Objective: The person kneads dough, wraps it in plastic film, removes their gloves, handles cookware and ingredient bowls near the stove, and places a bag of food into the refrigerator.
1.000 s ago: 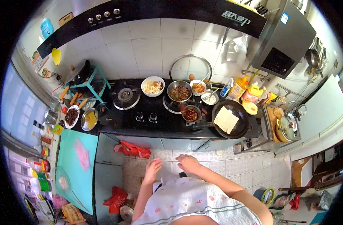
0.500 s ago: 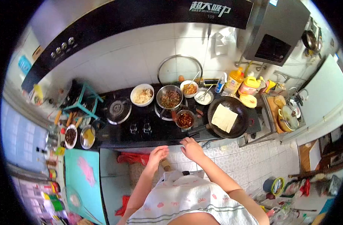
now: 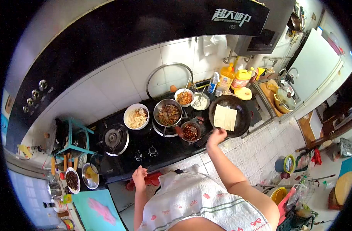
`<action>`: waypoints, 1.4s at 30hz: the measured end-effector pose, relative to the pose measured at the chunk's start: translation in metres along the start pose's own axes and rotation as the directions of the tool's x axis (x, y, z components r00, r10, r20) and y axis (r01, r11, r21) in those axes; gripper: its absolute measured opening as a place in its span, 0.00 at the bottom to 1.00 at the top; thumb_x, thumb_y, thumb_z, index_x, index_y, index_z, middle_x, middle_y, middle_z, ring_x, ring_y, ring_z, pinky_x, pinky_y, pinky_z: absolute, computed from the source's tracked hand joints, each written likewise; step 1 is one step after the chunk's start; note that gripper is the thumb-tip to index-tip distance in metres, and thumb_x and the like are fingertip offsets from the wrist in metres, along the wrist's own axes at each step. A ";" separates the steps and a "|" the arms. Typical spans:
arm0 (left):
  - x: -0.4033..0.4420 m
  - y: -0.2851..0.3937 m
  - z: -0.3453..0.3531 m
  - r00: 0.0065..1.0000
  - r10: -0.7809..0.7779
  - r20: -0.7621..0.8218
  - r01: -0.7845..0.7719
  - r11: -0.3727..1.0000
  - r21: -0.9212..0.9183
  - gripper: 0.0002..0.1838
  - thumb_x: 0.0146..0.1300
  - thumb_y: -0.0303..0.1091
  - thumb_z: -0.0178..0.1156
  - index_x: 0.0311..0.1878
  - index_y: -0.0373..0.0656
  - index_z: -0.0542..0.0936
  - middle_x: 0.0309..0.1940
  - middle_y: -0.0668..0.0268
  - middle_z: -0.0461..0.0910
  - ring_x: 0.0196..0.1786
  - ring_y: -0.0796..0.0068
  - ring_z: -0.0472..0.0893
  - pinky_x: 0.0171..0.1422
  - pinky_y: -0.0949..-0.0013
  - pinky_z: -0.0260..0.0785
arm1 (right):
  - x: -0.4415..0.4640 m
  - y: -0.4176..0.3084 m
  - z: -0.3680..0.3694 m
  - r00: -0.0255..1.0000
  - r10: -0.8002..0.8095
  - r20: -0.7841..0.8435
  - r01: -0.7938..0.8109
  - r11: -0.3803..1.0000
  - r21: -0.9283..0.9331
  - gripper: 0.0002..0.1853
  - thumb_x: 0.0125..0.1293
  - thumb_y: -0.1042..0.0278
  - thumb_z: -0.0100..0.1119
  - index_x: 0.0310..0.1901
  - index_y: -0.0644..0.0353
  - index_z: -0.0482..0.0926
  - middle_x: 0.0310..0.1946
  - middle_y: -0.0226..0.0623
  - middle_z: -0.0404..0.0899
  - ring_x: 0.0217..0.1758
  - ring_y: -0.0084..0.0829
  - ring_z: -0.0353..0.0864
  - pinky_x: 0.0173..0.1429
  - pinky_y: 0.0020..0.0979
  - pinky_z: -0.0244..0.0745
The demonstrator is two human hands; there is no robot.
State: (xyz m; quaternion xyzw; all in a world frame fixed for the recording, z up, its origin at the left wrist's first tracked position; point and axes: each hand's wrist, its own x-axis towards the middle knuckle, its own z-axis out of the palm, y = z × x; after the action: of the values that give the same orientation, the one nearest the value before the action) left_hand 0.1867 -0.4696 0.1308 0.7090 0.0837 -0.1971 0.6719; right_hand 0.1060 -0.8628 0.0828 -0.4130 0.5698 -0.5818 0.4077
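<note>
The left hand (image 3: pixel 139 176), loosely curled, hangs before the glossy black table (image 3: pixel 166 154) — its grip unclear. At the near rim of the round dark pan (image 3: pixel 243 121), the right hand (image 3: pixel 216 137) has bent fingers, whether holding anything I cannot tell; a flat, pale, squarish sheet (image 3: pixel 225 118) lies inside, yellow plastic bottles (image 3: pixel 226 79) beyond.

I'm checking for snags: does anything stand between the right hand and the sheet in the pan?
Nothing visible does: the right hand is at the near edge of the pan, close to the sheet.

On range hood (image 3: pixel 145 30): “超大吸力”, perhaps “T05”
</note>
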 end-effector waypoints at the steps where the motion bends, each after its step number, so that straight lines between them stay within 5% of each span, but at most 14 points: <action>1: 0.007 0.000 -0.004 1.000 -0.013 0.001 0.013 1.000 -0.019 0.18 0.67 0.43 0.52 0.29 0.40 0.80 0.21 0.69 0.75 0.24 0.82 0.72 0.31 0.77 0.66 | 0.003 0.005 -0.010 0.964 0.261 -0.049 -0.264 0.963 -0.058 0.19 0.58 0.74 0.59 0.49 0.70 0.68 0.41 0.42 0.76 0.40 0.35 0.75 0.46 0.35 0.72; 2: 0.014 0.000 -0.008 1.000 -0.026 0.001 0.026 0.999 -0.038 0.16 0.67 0.41 0.52 0.31 0.39 0.81 0.22 0.69 0.76 0.25 0.82 0.73 0.32 0.77 0.67 | 0.006 0.009 -0.022 0.868 0.497 0.012 -0.495 0.866 -0.066 0.17 0.58 0.68 0.59 0.46 0.70 0.71 0.42 0.42 0.77 0.41 0.35 0.75 0.46 0.35 0.73; 4: 0.021 0.014 -0.008 0.998 -0.039 0.051 0.040 0.999 -0.011 0.14 0.66 0.38 0.51 0.35 0.39 0.82 0.26 0.70 0.76 0.29 0.81 0.74 0.36 0.78 0.69 | 0.004 0.037 -0.021 0.736 0.647 0.199 -0.677 0.716 0.172 0.17 0.58 0.62 0.60 0.43 0.68 0.74 0.41 0.43 0.78 0.42 0.38 0.76 0.47 0.38 0.74; 7: 0.026 0.031 0.005 0.994 -0.031 0.101 0.032 0.999 -0.016 0.13 0.66 0.38 0.52 0.37 0.39 0.81 0.27 0.70 0.76 0.31 0.81 0.75 0.38 0.76 0.70 | 0.009 0.044 -0.017 0.405 0.807 0.429 -0.907 0.415 0.074 0.17 0.57 0.59 0.60 0.40 0.67 0.76 0.38 0.43 0.78 0.41 0.41 0.77 0.46 0.43 0.75; 8: 0.028 0.035 0.009 0.991 -0.020 0.132 0.022 1.000 -0.021 0.13 0.66 0.38 0.53 0.38 0.40 0.81 0.27 0.70 0.75 0.31 0.81 0.75 0.39 0.76 0.70 | 0.015 0.060 -0.013 0.471 0.776 0.421 -0.872 0.483 0.085 0.18 0.54 0.58 0.64 0.37 0.65 0.75 0.35 0.39 0.76 0.40 0.42 0.77 0.47 0.50 0.75; 11: 0.030 0.052 0.029 0.981 -0.031 0.193 0.031 1.000 0.001 0.12 0.67 0.36 0.52 0.40 0.40 0.81 0.28 0.70 0.76 0.33 0.80 0.76 0.43 0.73 0.71 | 0.037 0.064 -0.021 0.581 0.704 0.408 -0.707 0.685 -0.174 0.17 0.49 0.57 0.66 0.32 0.58 0.73 0.28 0.33 0.71 0.36 0.35 0.74 0.44 0.47 0.72; 12: 0.028 0.057 0.035 0.979 -0.035 0.203 0.033 0.999 0.014 0.11 0.67 0.35 0.51 0.40 0.40 0.81 0.28 0.70 0.76 0.34 0.79 0.77 0.44 0.73 0.71 | 0.042 0.051 -0.021 0.554 0.754 0.352 -0.659 0.656 -0.368 0.16 0.50 0.55 0.65 0.33 0.57 0.73 0.28 0.33 0.72 0.34 0.32 0.74 0.39 0.39 0.71; 15: 0.027 0.053 0.043 0.964 0.012 0.264 -0.027 0.998 0.053 0.13 0.69 0.33 0.49 0.39 0.38 0.82 0.28 0.68 0.78 0.31 0.81 0.77 0.40 0.76 0.71 | 0.060 0.059 -0.017 0.446 0.693 0.566 -0.807 0.586 -0.082 0.11 0.51 0.60 0.58 0.34 0.53 0.73 0.30 0.33 0.75 0.32 0.33 0.76 0.45 0.37 0.77; 19: 0.010 0.044 0.055 0.971 -0.032 0.237 0.028 0.999 0.020 0.12 0.69 0.32 0.49 0.39 0.38 0.81 0.28 0.67 0.78 0.31 0.81 0.77 0.40 0.76 0.71 | 0.075 0.035 -0.027 0.251 0.853 0.458 -0.922 0.354 -0.155 0.08 0.54 0.64 0.56 0.28 0.57 0.70 0.19 0.33 0.70 0.23 0.29 0.71 0.30 0.34 0.71; 23: -0.015 0.024 0.064 0.972 -0.050 0.229 0.050 0.999 0.002 0.12 0.69 0.31 0.48 0.40 0.38 0.81 0.29 0.67 0.79 0.32 0.81 0.77 0.41 0.76 0.72 | 0.091 0.026 -0.054 0.307 0.743 0.594 -0.837 0.508 -0.203 0.10 0.56 0.74 0.54 0.22 0.56 0.65 0.15 0.29 0.64 0.16 0.25 0.65 0.24 0.26 0.66; 26: -0.035 0.005 0.071 0.968 -0.062 0.244 0.064 0.998 -0.001 0.12 0.69 0.32 0.48 0.41 0.39 0.81 0.30 0.67 0.79 0.33 0.81 0.77 0.41 0.76 0.72 | 0.120 0.022 -0.075 0.184 0.755 0.629 -0.882 0.409 -0.233 0.12 0.57 0.72 0.53 0.19 0.54 0.63 0.13 0.29 0.63 0.14 0.26 0.63 0.21 0.26 0.64; 32: -0.075 -0.026 0.096 0.968 -0.053 0.246 0.052 0.999 0.011 0.13 0.69 0.32 0.46 0.42 0.39 0.80 0.30 0.68 0.79 0.33 0.80 0.77 0.41 0.76 0.71 | 0.146 -0.004 -0.184 0.053 0.699 0.713 -0.814 0.444 -0.375 0.12 0.61 0.69 0.51 0.20 0.56 0.64 0.13 0.29 0.61 0.15 0.25 0.62 0.22 0.26 0.65; 36: -0.094 -0.056 0.121 0.948 -0.082 0.308 0.069 0.996 0.053 0.13 0.69 0.31 0.45 0.43 0.38 0.79 0.32 0.67 0.78 0.35 0.78 0.78 0.44 0.72 0.73 | 0.138 -0.071 -0.257 0.147 0.662 0.735 -0.589 0.656 -0.472 0.10 0.57 0.74 0.51 0.21 0.58 0.65 0.13 0.33 0.64 0.13 0.27 0.64 0.20 0.29 0.65; 42: -0.126 -0.075 0.177 0.904 -0.128 0.409 0.117 0.992 0.052 0.12 0.69 0.29 0.45 0.43 0.38 0.79 0.31 0.65 0.79 0.35 0.77 0.79 0.44 0.73 0.74 | 0.134 -0.187 -0.322 -0.024 0.758 0.651 -0.345 0.605 -0.718 0.11 0.52 0.79 0.54 0.37 0.62 0.67 0.17 0.35 0.69 0.13 0.23 0.66 0.17 0.27 0.61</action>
State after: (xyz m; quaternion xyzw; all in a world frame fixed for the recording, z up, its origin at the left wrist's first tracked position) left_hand 0.0140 -0.6198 0.1080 0.6539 -0.0178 -0.3846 0.6513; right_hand -0.2427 -0.8813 0.2693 -0.4605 0.4163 0.1162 0.7754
